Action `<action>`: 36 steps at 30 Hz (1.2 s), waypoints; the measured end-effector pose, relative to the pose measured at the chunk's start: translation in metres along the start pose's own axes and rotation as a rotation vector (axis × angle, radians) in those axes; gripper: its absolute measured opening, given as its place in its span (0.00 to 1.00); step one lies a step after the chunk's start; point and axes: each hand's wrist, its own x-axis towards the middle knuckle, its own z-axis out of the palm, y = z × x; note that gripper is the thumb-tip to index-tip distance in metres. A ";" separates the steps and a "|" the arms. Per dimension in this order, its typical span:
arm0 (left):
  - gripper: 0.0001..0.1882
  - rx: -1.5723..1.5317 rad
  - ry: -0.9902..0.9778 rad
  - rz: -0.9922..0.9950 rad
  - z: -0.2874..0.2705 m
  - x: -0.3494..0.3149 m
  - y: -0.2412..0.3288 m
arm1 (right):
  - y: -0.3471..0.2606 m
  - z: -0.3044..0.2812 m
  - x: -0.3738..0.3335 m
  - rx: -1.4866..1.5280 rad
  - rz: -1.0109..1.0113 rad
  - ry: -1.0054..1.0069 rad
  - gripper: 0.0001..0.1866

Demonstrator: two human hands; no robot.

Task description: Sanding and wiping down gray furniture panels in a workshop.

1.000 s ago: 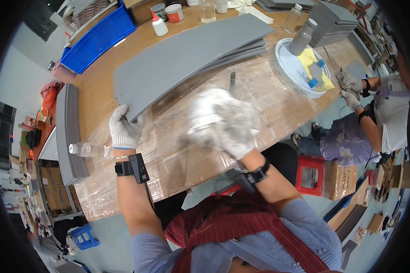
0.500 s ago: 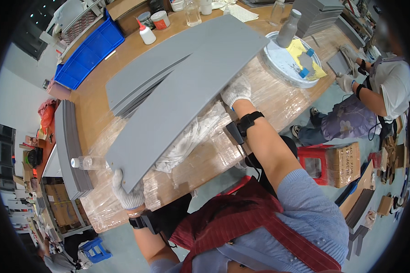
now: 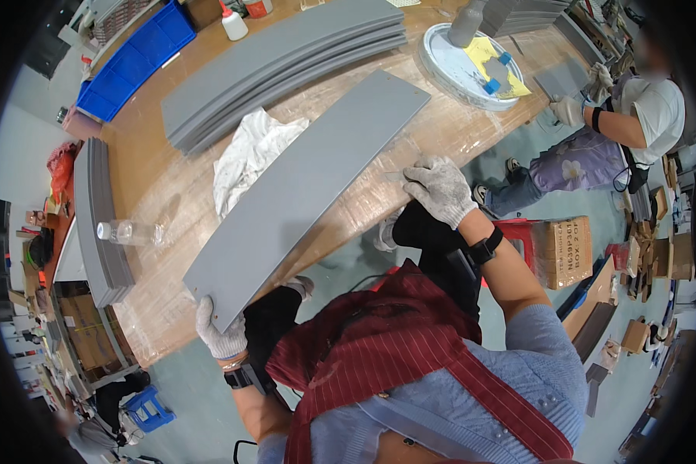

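Observation:
A long grey panel (image 3: 305,193) with a gently curved edge lies slantwise across the near part of the table. My left hand (image 3: 221,329), in a whitish knit glove, is closed on the panel's near left end, thumb on top. Off the panel's right edge is my gloved right hand (image 3: 441,189), its fingers drawn together. A thin pale sliver shows at its fingertips, too small to name. Beyond the panel lies a crumpled white cloth (image 3: 255,151), partly covered by it. Farther back sits a stack of similar grey panels (image 3: 286,66).
A clear bottle (image 3: 131,232) lies by more stacked panels (image 3: 104,224) on the left. A round white lid (image 3: 441,66) carries a grey bottle and yellow paper. At the back are a blue bin (image 3: 135,62) and a squeeze bottle (image 3: 233,23). A co-worker (image 3: 595,147) stands at right.
The panel has come off the stack toward me and now lies lower on the table, uncovering stack and cloth. My right hand has left the panel's far edge and moved nearer.

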 end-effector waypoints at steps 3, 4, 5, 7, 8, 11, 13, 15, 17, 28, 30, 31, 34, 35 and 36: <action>0.18 -0.044 0.017 -0.043 -0.022 -0.001 -0.021 | -0.001 0.000 -0.009 -0.043 -0.040 -0.037 0.14; 0.19 -0.053 0.016 -0.051 -0.027 0.000 -0.028 | -0.001 0.001 -0.011 -0.051 -0.072 -0.013 0.14; 0.19 -0.060 -0.017 -0.049 -0.030 -0.001 -0.035 | 0.000 0.002 -0.012 -0.058 -0.117 0.013 0.13; 0.22 -0.066 0.038 -0.045 -0.034 -0.002 -0.044 | 0.001 0.003 -0.015 -0.110 -0.171 0.017 0.11; 0.24 -0.066 0.053 -0.041 -0.033 -0.004 -0.047 | 0.002 0.004 -0.017 -0.131 -0.212 0.010 0.11; 0.30 0.046 0.034 -0.009 -0.024 -0.008 -0.049 | 0.004 0.003 -0.023 -0.224 -0.268 0.004 0.10; 0.32 0.075 0.005 0.004 -0.013 -0.008 -0.046 | 0.004 0.000 -0.026 -0.202 -0.212 0.063 0.08; 0.31 0.111 0.001 0.016 0.000 -0.006 -0.045 | 0.005 -0.005 -0.025 -0.075 -0.115 0.104 0.06; 0.28 0.163 -0.017 0.034 0.016 0.002 -0.044 | 0.007 -0.013 -0.018 0.156 -0.018 0.135 0.05; 0.27 0.520 0.321 0.121 0.057 0.024 -0.059 | 0.032 0.015 0.031 -0.126 0.210 0.414 0.12; 0.25 0.562 0.375 0.159 0.055 0.023 -0.066 | 0.028 0.029 0.027 -0.132 0.240 0.311 0.13; 0.24 0.579 0.414 0.171 0.053 0.022 -0.068 | 0.020 0.034 0.022 -0.141 0.165 0.319 0.14; 0.23 0.565 0.387 0.209 0.050 0.020 -0.072 | -0.024 0.046 0.009 -0.088 -0.030 0.342 0.12; 0.23 0.583 0.380 0.213 0.049 0.020 -0.073 | -0.044 0.042 -0.004 -0.213 -0.071 0.195 0.10; 0.22 0.590 0.378 0.219 0.049 0.019 -0.073 | -0.069 0.050 -0.013 -0.207 -0.140 0.222 0.08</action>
